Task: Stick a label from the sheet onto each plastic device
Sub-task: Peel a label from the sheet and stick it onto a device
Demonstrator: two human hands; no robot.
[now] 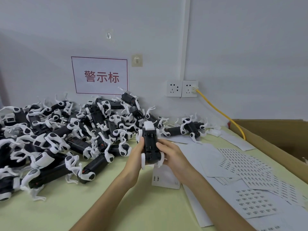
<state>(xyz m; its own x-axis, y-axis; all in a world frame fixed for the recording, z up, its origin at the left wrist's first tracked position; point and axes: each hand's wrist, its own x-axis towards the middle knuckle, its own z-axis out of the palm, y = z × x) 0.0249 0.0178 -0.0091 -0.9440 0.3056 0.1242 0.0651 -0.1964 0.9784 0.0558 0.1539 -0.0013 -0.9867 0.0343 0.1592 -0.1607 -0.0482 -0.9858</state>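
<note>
I hold one black-and-white plastic device (150, 144) above the table, belly up, its white head pointing away from me. My left hand (135, 155) grips its left side, thumb along the black body. My right hand (170, 154) grips the right side, thumb pressed on the black underside. Below the device lies a mostly bare label sheet (165, 178) with a few labels at its left edge. More label sheets (246, 165) full of small dark labels fan out on the right. A large pile of like devices (66, 135) covers the left and back of the table.
The table has a pale green top (116, 205). An open cardboard box (276, 135) stands at the right edge. A yellow cable (221, 112) runs from the wall sockets (181, 88) down behind the box. A red-lettered sign (100, 75) hangs on the wall.
</note>
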